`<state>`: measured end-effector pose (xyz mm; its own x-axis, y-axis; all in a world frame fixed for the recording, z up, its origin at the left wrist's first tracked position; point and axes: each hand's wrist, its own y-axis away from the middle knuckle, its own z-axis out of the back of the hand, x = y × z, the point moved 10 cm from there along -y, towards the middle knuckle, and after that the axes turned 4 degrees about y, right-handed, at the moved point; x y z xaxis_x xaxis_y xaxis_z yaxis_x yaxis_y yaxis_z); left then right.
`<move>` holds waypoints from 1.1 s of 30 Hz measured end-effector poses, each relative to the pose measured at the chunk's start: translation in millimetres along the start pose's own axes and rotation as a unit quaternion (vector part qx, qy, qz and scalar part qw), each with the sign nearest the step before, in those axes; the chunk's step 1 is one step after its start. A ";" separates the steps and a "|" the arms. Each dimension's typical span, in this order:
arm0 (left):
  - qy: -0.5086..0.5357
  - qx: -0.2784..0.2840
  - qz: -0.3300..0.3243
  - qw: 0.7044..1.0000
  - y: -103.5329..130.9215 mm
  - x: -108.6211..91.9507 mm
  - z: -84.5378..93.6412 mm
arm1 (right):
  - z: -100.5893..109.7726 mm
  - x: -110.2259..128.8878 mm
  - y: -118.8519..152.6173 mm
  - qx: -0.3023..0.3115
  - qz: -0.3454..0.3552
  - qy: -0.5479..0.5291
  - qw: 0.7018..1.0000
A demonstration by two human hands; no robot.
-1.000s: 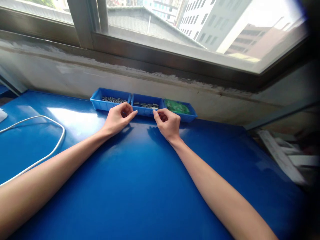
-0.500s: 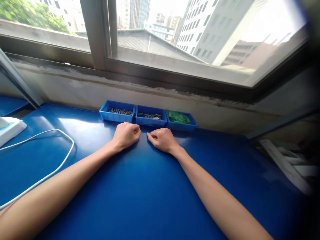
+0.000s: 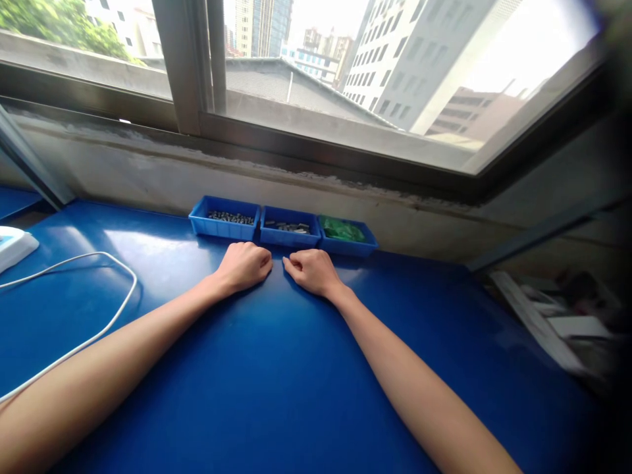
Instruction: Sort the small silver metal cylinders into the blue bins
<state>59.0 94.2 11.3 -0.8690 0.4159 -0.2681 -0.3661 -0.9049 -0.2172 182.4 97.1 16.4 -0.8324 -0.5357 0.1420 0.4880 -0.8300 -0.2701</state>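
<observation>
Two bare hands seem to rest on the blue tabletop, just on the person's side of the middle bin. The left hand sits a bit to the left of that bin's front. Its fingers are curled into a loose fist. The right hand is at the bin's right front corner, curled up too, with the thumb side toward the other hand. A small gap is between them. I see nothing held, but I can't see inside the fists.

The middle bin has small gray bars in it. They look like metal, so I think they are hard, stiff and smooth, and maybe a bit slippery. Each one is likely light. Two fingertips on the long sides should be a good grip.

Just left of the middle bin is the left bin, full of tiny dark bits. Those look hard and likely roll away, so pinch one at a time. Just right of the middle bin is the right bin, with something green and shiny. It looks soft, thin and light, like a plastic bag, so grab an edge.

I can't read any words or brand names on these.
</observation>
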 end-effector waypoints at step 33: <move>-0.007 -0.206 -0.100 0.973 12.0 -16.5 30.4 | 40.3 -29.2 13.5 -0.226 -0.119 0.022 0.967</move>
<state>58.9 73.7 41.7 -0.7993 0.5766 -0.1690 -0.3671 -0.6913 -0.6223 223.8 95.3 47.1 -0.9217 -0.3237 0.2138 0.1257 -0.7706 -0.6248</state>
